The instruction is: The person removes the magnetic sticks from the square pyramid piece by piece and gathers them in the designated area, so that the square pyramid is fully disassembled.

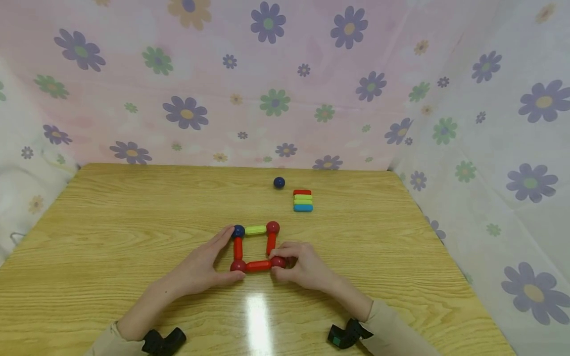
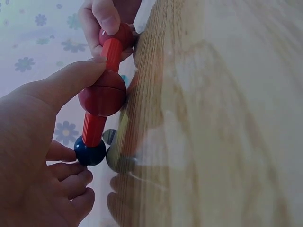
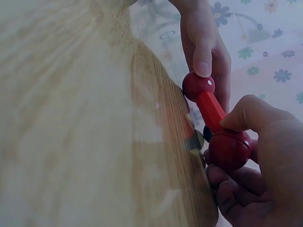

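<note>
Seating the near-right red ball (image 1: 279,262) at its corner looks like the step in hand, and the four-sided frame (image 1: 238,248) lies on the surface (image 1: 133,212) between the left grip (image 1: 198,267) and the right grip (image 1: 305,264). The right grip is narrowed to a pinch, thumb and fingers about that ball; the left is spread wide, thumb at the near-left red ball (image 1: 238,266) and fingertips at the dark blue ball (image 1: 238,231), holding that side between them. To do this well, let the left grip act as a brace: firm enough to stop sliding, gentle enough not to squeeze corners out of line. Turn the pinched ball to meet the near red rod (image 1: 259,266) and the right red rod (image 1: 271,243) squarely; the latter leans slightly, and fingers hide its near end, so whether it touches cannot be told. Straighten it before pressing, and keep the push low, or the yellow-green rod (image 1: 256,230) could work loose from the far-right red ball (image 1: 273,227). The loose blue ball (image 1: 279,183) and the row of four rods (image 1: 303,201) sit beyond, out of the way
</note>
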Demonstrator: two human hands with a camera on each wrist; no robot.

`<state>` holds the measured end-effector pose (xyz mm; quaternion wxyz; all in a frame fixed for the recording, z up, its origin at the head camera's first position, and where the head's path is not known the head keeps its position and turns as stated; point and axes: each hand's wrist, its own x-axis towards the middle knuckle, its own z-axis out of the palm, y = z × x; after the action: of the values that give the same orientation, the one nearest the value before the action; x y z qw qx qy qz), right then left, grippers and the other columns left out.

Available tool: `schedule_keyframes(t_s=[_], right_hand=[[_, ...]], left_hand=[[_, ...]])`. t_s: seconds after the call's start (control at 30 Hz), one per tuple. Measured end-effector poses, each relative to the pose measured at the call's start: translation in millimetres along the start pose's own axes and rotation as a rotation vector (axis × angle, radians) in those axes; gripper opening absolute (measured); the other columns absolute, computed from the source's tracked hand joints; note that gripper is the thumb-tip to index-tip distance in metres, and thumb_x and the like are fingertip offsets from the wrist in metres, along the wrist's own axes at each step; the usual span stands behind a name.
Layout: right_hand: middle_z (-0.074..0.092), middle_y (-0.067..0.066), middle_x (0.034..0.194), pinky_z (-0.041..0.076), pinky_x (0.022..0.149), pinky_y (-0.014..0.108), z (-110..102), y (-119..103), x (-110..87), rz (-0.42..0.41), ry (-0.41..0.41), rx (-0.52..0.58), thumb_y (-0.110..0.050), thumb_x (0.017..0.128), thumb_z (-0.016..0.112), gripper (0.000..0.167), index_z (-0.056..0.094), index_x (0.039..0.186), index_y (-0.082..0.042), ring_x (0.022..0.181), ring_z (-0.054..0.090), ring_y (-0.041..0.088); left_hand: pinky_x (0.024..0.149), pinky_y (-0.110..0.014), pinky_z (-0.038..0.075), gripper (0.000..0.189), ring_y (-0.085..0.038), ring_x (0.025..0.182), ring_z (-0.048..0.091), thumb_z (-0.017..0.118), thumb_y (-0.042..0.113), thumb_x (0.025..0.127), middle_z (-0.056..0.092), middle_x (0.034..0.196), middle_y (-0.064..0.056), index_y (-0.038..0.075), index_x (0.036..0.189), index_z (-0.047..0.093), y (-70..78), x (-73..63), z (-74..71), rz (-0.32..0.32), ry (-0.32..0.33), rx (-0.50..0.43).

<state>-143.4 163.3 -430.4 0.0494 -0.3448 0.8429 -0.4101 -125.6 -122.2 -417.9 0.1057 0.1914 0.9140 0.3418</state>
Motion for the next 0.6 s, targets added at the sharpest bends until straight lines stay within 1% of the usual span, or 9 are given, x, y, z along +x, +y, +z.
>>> schedule_keyframes(t_s=[0.2, 0.37, 0.6], right_hand=[[0.071, -0.005, 0.102, 0.046, 0.059, 0.017, 0.3, -0.5, -0.4, 0.016, -0.007, 0.000, -0.013, 0.083, 0.073, 0.023, 0.078, 0.105, -0.017, 0.074, 0.054, 0.003], [0.069, -0.006, 0.098, 0.044, 0.058, 0.016, 0.3, -1.5, -0.8, 0.034, -0.013, 0.020, -0.013, 0.083, 0.075, 0.019, 0.079, 0.102, -0.016, 0.073, 0.053, 0.004], [0.068, -0.008, 0.098, 0.044, 0.061, 0.017, 0.6, -2.1, -1.1, 0.076, -0.011, 0.056, -0.014, 0.083, 0.077, 0.018, 0.080, 0.100, -0.017, 0.077, 0.053, 0.007]], left_hand=[[0.114, -0.059, 0.034, 0.111, -0.039, 0.148, 0.029, 0.073, 0.064, 0.081, 0.021, 0.166, -0.012, 0.010, 0.161, 0.019, 1.1, -0.8, -0.5, 0.001, -0.001, 0.005], [0.114, -0.059, 0.033, 0.110, -0.039, 0.148, 0.029, 0.072, 0.065, 0.081, 0.020, 0.166, -0.012, 0.011, 0.161, 0.018, 2.9, -2.1, -0.7, -0.002, -0.009, 0.008], [0.115, -0.059, 0.034, 0.110, -0.038, 0.148, 0.029, 0.072, 0.065, 0.081, 0.020, 0.166, -0.011, 0.012, 0.161, 0.018, 3.3, -2.0, 0.0, -0.003, -0.013, 0.007]])
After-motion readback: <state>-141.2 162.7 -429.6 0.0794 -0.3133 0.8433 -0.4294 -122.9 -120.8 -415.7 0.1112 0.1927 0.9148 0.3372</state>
